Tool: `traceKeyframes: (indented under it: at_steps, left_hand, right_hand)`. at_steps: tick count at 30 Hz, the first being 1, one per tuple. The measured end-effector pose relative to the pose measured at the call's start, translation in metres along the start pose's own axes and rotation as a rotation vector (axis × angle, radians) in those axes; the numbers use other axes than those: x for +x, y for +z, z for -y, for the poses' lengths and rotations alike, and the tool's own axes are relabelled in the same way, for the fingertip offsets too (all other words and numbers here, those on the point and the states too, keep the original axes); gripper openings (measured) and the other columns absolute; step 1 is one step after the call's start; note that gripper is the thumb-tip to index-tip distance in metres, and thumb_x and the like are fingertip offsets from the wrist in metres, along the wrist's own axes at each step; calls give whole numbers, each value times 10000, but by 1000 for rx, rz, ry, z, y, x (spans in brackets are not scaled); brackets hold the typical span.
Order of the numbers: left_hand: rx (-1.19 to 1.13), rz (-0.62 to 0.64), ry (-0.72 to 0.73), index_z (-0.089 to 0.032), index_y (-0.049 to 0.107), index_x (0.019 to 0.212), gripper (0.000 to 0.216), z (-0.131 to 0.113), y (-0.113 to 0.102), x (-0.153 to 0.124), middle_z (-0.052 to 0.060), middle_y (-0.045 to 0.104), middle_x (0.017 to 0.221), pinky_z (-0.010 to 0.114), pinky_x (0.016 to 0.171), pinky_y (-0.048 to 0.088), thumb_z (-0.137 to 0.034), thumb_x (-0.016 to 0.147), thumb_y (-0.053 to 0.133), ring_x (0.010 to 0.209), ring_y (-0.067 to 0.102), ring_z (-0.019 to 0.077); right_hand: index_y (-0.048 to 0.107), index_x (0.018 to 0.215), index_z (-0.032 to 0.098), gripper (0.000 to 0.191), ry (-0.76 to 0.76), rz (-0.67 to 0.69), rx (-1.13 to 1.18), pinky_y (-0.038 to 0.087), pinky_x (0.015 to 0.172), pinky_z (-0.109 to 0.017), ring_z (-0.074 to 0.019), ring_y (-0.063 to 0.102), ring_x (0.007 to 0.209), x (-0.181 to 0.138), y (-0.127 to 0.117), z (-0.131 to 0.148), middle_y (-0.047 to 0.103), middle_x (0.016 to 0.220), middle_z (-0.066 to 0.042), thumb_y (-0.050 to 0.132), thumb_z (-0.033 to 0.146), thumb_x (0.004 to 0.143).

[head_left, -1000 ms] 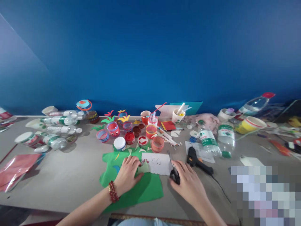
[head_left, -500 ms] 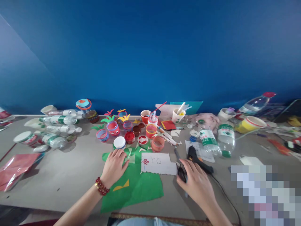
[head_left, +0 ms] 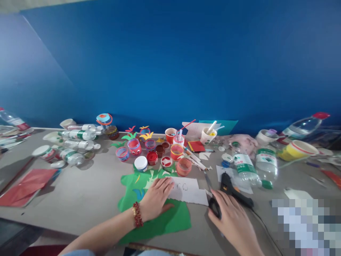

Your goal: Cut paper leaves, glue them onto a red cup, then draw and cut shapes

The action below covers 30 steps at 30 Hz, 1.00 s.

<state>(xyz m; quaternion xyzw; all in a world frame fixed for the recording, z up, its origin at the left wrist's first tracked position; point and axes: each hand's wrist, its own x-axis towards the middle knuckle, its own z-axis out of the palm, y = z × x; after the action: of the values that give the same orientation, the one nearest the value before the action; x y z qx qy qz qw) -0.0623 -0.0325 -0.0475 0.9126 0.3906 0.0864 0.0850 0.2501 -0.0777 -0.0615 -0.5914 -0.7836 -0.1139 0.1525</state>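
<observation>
My left hand [head_left: 156,200] lies palm down with its fingers flat over the left end of a white paper strip [head_left: 189,193] and its thumb apart on green paper [head_left: 173,224]. The strip bears faint drawn marks. A pair of scissors [head_left: 214,207] lies to the right of the strip, blades pointing away from me. My right hand [head_left: 231,217] is closed around its black handles, thumb on the left side. Just right of it rests a black hot glue gun [head_left: 234,190] with its cord. A blue paper scrap [head_left: 138,194] shows beside my left hand.
Small painted cups [head_left: 134,147] with paper leaves and open paint jars [head_left: 152,158] stand beyond the green paper. Plastic bottles lie at left [head_left: 71,156] and right [head_left: 244,163]. A red plastic-wrapped pack [head_left: 26,186] lies far left, and a blue wall [head_left: 160,71] rises behind.
My left hand has moved right from the green paper onto the strip's left end, covering its red knot pattern. My right hand stays at the scissors. The view has shifted slightly.
</observation>
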Motion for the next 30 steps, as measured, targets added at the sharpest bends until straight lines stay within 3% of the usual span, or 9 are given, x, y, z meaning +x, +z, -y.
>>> traceKeyframes:
  at_steps: [7,12,18,23,30]
  left_hand:
    - [-5,39,25,-193,326,1458,633,8,0,-7,114,398,1519,483,1162,195,-528,934,439,1398,350,271]
    - [-54,-12,34,-178,395,1413,614,5,-10,-6,136,463,1463,504,1133,271,-492,901,521,1352,408,291]
    - [-198,-332,7,-211,567,1180,280,9,-34,-13,113,637,1212,437,963,470,-259,906,538,1114,584,249]
    - [-254,-602,1,-205,597,980,146,29,-48,-22,77,688,921,358,823,524,-120,887,524,884,641,196]
    - [-126,-906,-451,-190,617,933,77,88,-65,-31,38,655,843,283,735,495,-220,905,552,750,607,160]
  right_hand:
    - [551,1198,164,421,-22,-21,4,463,830,-420,-295,632,966,4,3,-4,687,1101,-115,526,292,798]
    - [545,1205,153,408,-14,-36,17,454,841,-412,-288,629,967,7,8,-1,685,1106,-120,525,292,822]
    - [551,1202,172,369,2,-8,32,464,807,-402,-293,630,973,7,12,1,682,1128,-120,503,316,866]
    - [550,1205,175,387,24,12,60,481,808,-398,-287,638,947,11,11,2,682,1133,-117,518,316,846]
    - [560,1175,170,370,26,7,51,498,800,-399,-298,631,957,20,6,7,680,1120,-120,531,304,831]
